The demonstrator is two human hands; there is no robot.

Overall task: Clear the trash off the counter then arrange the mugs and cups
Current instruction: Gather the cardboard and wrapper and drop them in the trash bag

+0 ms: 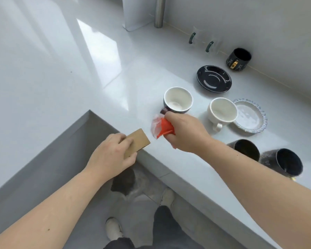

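My left hand grips a flat brown cardboard piece at the white counter's front corner. My right hand is closed on a crumpled red and clear plastic wrapper, just in front of a dark cup with a white inside. A white mug stands to its right, against a pale patterned saucer. Two dark mugs sit near the front edge, partly behind my right forearm. A black mug with a gold handle stands by the wall.
A black saucer lies behind the cups. Two clear glass mugs with green handles stand along the wall. A metal post rises at the back. The grey floor and my shoes are below the counter's edge.
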